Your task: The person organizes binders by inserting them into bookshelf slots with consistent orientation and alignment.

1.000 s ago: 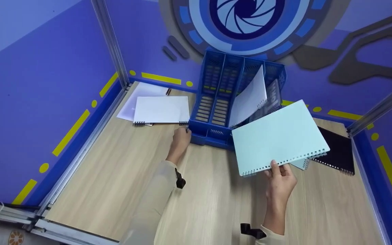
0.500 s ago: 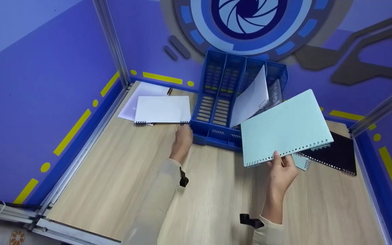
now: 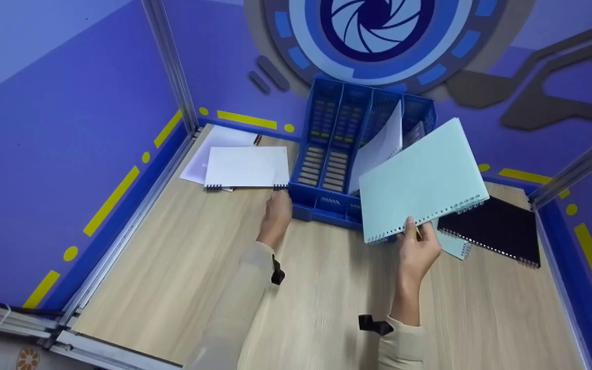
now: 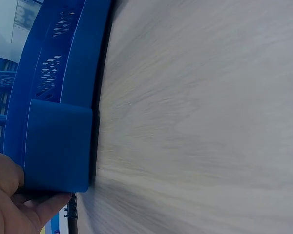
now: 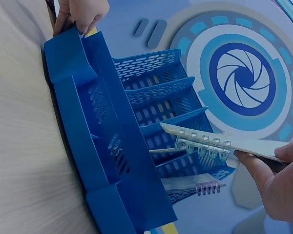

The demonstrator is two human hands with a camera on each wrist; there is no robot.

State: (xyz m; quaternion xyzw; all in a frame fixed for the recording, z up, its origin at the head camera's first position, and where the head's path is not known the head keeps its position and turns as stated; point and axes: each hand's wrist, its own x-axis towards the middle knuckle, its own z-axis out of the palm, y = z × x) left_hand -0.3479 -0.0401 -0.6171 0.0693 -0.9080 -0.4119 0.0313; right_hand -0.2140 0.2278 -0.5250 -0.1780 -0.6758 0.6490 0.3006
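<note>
A blue desk file rack [image 3: 303, 199] with several upright slots stands against the back wall. My left hand [image 3: 277, 218] grips its front left corner; in the left wrist view the thumb and a finger show at that corner. My right hand [image 3: 417, 253] pinches a mint-green spiral notebook [image 3: 422, 182] by its ring-bound edge. In the head view the notebook is tilted and overlaps the rack's right slots. The right wrist view shows its rings [image 5: 202, 146] over the slot dividers. A white spiral notebook [image 3: 378, 146] leans in a slot behind it.
On the left lie a white spiral notebook [image 3: 247, 167] and a pale lilac notebook [image 3: 221, 134] partly under it. At right lie a black spiral notebook [image 3: 501, 231] and another mint-green notebook [image 3: 454, 246], mostly hidden. Metal frame posts and purple walls enclose the wooden table [image 3: 316, 298].
The right hand has raised the mint-green notebook, first rightward, then back left over the rack, uncovering more of the black notebook. The left hand stays at the rack's corner.
</note>
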